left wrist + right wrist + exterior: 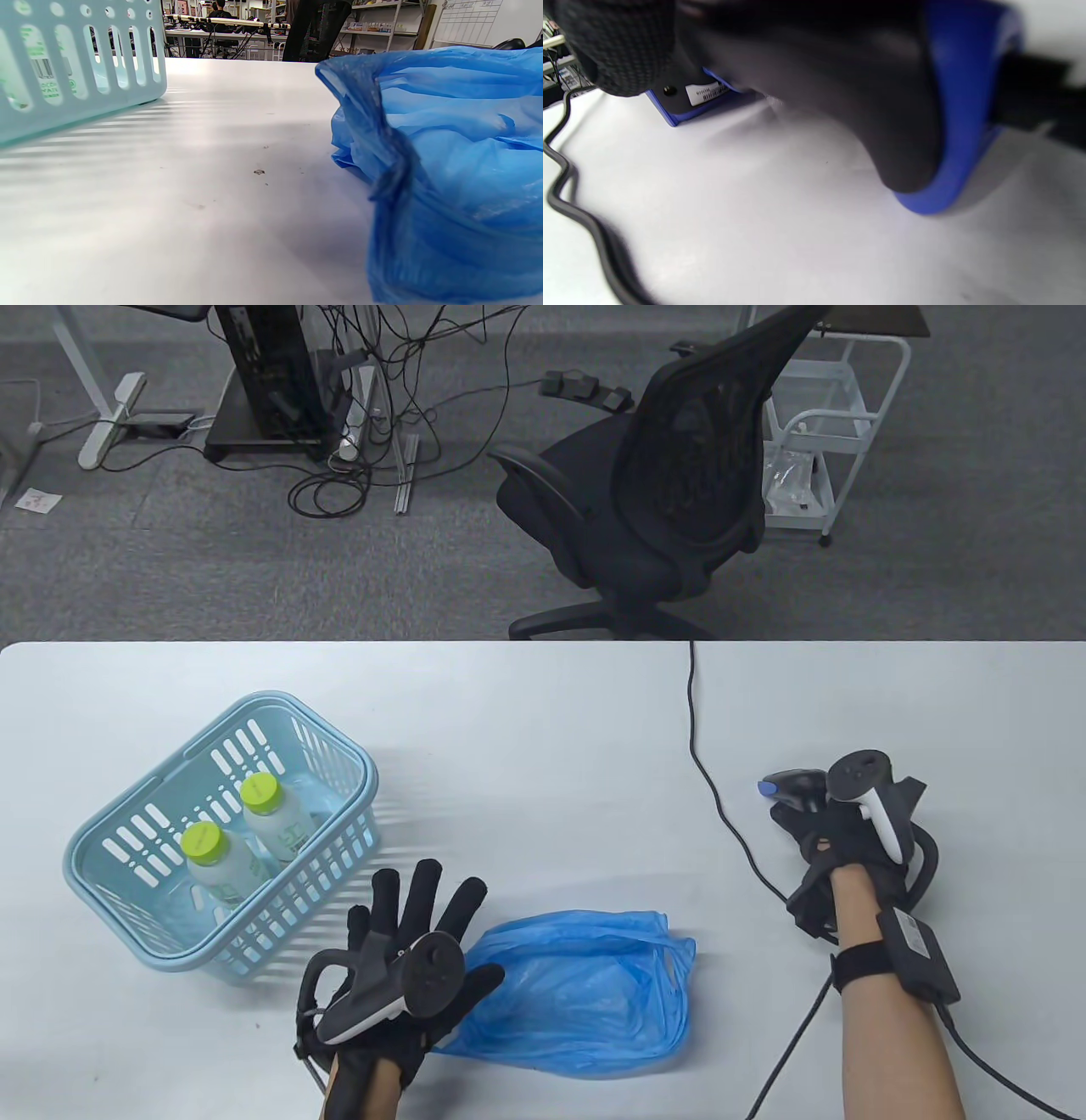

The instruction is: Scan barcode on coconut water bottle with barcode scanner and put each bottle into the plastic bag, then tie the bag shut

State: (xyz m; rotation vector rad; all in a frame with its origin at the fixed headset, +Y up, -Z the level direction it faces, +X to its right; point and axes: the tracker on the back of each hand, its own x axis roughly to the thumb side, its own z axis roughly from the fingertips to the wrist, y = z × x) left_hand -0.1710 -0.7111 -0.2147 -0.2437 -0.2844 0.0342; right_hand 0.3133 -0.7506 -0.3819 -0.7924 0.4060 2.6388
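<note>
Two coconut water bottles with green caps, one (216, 861) and the other (270, 814), stand in a light blue basket (110, 857) at the left of the table. Through the basket's slots (63, 63) a bottle label with a barcode (42, 72) shows. A crumpled blue plastic bag (585, 993) (445, 169) lies flat near the front edge. My left hand (416, 933) hovers between basket and bag, fingers spread, holding nothing. At the right, my right hand (827, 836) grips the black and blue barcode scanner (793, 789) (882, 106), which rests on the table; a gloved finger (606, 42) lies on it.
The scanner's black cable (713, 789) (581, 212) runs from the table's far edge down to the front right. A black office chair (662, 500) stands just beyond the table (526, 746). A white cart (831, 432) is farther back on the right.
</note>
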